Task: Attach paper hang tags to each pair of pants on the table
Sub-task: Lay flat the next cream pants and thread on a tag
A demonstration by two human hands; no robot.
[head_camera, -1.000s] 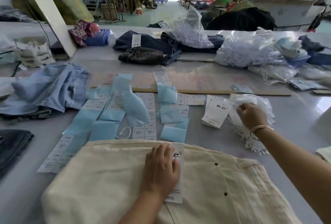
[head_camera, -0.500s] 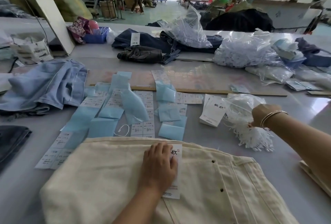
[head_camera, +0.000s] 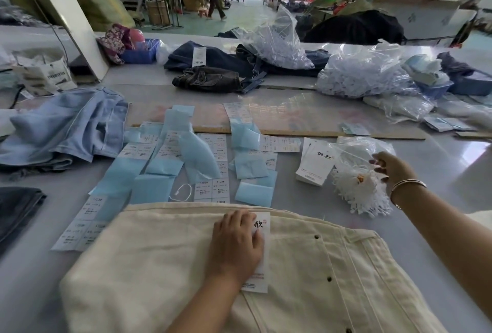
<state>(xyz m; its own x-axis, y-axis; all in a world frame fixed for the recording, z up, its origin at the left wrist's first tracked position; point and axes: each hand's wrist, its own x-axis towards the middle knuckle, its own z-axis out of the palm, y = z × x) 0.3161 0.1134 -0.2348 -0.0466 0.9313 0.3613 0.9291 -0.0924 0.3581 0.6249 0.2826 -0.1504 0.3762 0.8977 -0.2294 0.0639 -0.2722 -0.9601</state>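
Your left hand [head_camera: 237, 246] lies flat on the white paper hang tag [head_camera: 262, 252] atop cream cotton pants [head_camera: 159, 266] at the tabletop's near edge — your right hand [head_camera: 391, 169], fingers loosely spread, touches the clear plastic bag of white string loops [head_camera: 359, 189], gripping nothing.

Your arms are bare from the lower edge of the view up to the wrists, with no sleeve showing on either one. On your right wrist you wear a thin metal bangle [head_camera: 408, 185], made of two or three slim silvery bands lying close together. Your left hand [head_camera: 235, 246] and right hand [head_camera: 391, 169] carry no gloves.
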